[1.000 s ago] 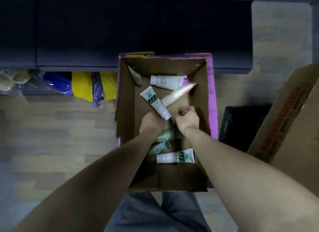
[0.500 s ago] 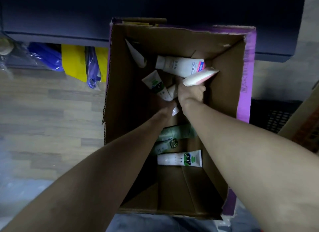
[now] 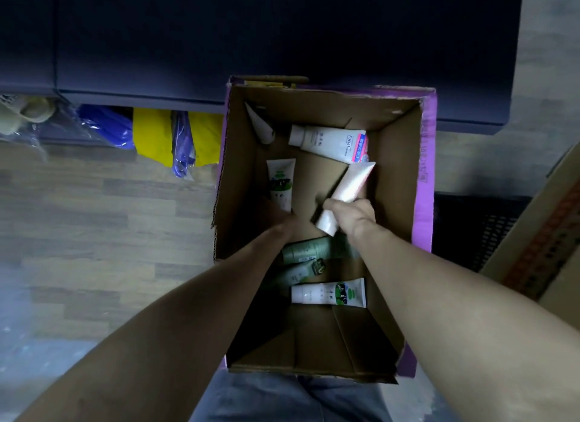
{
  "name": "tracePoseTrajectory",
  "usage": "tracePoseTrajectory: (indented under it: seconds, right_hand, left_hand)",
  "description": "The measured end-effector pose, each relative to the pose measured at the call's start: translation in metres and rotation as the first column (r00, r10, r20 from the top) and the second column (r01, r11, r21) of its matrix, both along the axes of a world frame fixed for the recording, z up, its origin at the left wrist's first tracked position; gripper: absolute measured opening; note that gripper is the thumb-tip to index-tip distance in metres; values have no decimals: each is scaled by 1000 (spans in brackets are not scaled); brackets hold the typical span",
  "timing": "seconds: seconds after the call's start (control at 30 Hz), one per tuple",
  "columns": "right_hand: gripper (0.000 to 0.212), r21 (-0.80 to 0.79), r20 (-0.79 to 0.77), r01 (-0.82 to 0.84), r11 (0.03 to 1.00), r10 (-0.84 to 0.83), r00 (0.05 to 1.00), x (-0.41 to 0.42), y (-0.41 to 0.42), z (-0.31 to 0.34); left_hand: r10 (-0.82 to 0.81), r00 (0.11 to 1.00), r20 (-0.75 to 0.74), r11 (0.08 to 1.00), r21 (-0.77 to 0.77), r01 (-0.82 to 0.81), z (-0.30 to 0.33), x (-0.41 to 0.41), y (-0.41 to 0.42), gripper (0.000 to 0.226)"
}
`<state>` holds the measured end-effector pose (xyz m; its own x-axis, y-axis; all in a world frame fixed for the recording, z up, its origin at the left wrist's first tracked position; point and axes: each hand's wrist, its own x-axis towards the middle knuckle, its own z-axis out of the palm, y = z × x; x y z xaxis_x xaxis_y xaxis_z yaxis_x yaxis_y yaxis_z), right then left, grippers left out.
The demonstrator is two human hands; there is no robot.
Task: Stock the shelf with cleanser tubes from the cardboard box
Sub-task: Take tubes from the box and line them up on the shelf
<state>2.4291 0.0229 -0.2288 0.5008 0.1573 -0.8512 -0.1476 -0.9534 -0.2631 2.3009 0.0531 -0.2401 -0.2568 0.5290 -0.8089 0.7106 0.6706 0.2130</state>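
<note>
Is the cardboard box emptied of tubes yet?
No. Several tubes still lie loose on the cardboard box floor, including the white facial tube; each hand grips one more.

Bare forearms (image 3: 175,337) without sleeves; grey-blue jeans (image 3: 282,399) cover the legs.

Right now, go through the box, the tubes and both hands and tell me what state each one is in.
Brown cardboard box with purple outside: open, flaps up.
Pale pink tube: lifted, tilted, gripped by right hand.
White tube with green label: held at its lower end by left hand.
White facial cleanser tube: lying loose in box.
White tube with green end: lying flat.
</note>
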Motion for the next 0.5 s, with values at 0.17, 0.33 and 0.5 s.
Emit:
tracePoseTrajectory:
  seconds: [0.17, 0.33, 0.5]
  right_hand:
    - [77, -48, 82, -177, 983, 181, 980, -6, -10, 18]
    - [59, 33, 179, -323, 946, 312, 933, -14, -20, 37]
    - [53, 89, 228, -333, 939, 306, 924, -14, -36, 52]
  left_hand:
    - [-38, 999, 9, 999, -6, 38, 16, -9, -5, 62]
    - [-136, 990, 33, 989, 53, 135, 36, -12, -19, 52]
    - [-164, 986, 18, 981, 109, 161, 53, -14, -35, 45]
